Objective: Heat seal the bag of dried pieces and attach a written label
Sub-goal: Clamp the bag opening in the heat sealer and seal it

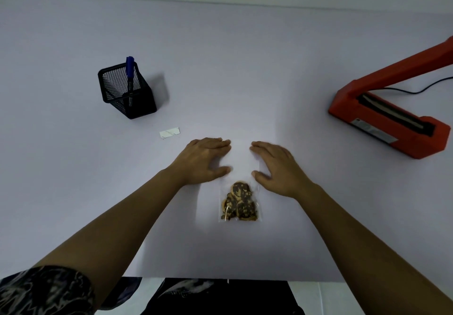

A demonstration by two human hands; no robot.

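Pale lilac bench (245, 64) fills the head view. Near its front edge lies a clear bag (241, 160), with brown dried pieces (239, 201) gathered in its near end. The left hand (206, 161) and right hand (277, 167) rest flat on the two sides of its empty far end, fingers (215, 143) straight, gripping nothing. A black mesh pen holder (127, 94) contains one blue marker (130, 69). A white label (169, 133) lies near it. A red heat sealer (387, 121) sits right, arm raised.
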